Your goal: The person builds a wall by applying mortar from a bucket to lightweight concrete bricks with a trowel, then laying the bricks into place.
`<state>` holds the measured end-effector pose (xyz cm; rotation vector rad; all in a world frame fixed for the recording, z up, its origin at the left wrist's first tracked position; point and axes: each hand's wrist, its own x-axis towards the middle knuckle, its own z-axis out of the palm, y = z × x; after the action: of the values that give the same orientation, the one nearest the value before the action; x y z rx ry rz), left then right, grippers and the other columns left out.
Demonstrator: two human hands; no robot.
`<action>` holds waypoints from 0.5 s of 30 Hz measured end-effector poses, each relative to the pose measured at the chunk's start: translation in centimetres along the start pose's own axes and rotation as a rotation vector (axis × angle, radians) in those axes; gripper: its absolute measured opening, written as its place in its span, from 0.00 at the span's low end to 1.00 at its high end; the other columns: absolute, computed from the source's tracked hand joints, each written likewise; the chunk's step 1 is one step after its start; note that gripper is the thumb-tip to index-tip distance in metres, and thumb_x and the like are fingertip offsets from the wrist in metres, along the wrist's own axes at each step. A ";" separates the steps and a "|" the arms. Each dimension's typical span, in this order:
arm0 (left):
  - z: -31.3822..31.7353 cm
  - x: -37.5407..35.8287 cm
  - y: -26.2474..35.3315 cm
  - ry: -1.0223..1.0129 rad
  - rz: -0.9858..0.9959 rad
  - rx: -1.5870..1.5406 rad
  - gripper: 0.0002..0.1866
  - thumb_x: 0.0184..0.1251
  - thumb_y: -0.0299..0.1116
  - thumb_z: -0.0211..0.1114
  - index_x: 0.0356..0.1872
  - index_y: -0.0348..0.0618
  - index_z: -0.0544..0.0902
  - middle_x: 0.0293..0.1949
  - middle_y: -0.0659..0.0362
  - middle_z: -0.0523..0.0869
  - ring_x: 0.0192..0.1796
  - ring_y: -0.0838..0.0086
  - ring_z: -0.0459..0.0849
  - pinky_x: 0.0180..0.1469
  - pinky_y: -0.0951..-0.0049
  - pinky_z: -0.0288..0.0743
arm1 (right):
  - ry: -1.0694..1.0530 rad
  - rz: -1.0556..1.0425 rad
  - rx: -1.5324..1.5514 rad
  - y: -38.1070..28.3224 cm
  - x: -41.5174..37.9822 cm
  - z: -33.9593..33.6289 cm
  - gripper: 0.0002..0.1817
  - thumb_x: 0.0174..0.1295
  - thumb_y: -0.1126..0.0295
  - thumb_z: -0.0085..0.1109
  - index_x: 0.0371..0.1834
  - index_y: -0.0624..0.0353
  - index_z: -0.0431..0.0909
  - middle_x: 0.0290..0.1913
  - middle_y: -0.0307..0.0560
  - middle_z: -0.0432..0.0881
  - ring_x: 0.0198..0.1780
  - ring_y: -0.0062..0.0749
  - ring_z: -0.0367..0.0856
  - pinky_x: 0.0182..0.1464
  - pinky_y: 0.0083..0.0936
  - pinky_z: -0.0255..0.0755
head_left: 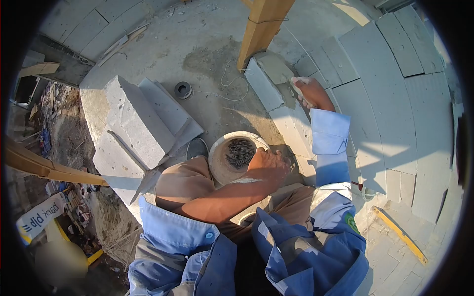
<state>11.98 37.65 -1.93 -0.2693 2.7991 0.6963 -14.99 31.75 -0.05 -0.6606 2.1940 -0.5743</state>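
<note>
Grey steel nails (240, 152) heaped in the round pale concrete-crusted bucket (217, 165) between my knees look stiff, sharp and light, best pinched mid-shaft. My left hand (267, 166) rests on the rim at three o'clock, fingers curled inward, grip hidden. My right hand (311, 92) presses half-closed on the grey block wall (281, 106) at one o'clock.

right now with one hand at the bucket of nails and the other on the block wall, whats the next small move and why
Probably pinch a nail and lift it out. The left hand rests on the rim of the bucket, right beside the nails, but whether its fingers already hold one cannot be seen. The right hand lies on the block by the wooden post.
</note>
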 end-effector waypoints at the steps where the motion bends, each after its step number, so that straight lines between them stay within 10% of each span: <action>1: -0.2 0.2 0.0 0.002 0.003 0.004 0.27 0.59 0.39 0.68 0.59 0.42 0.73 0.55 0.44 0.76 0.60 0.52 0.75 0.62 0.43 0.60 | 0.004 -0.002 0.002 -0.1 0.6 0.4 0.27 0.69 0.49 0.54 0.62 0.58 0.77 0.25 0.45 0.75 0.18 0.27 0.71 0.22 0.30 0.66; 15: -4.1 0.1 0.0 -0.227 0.054 -0.083 0.28 0.61 0.43 0.65 0.60 0.42 0.72 0.54 0.44 0.77 0.61 0.52 0.75 0.60 0.45 0.62 | -0.048 0.122 -0.072 4.2 -2.8 -0.3 0.30 0.67 0.45 0.53 0.61 0.58 0.78 0.26 0.44 0.77 0.20 0.27 0.70 0.25 0.30 0.67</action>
<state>11.11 35.70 1.55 -0.1218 2.5742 0.8028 -14.81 36.71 -0.79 -0.5676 2.2004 -0.4135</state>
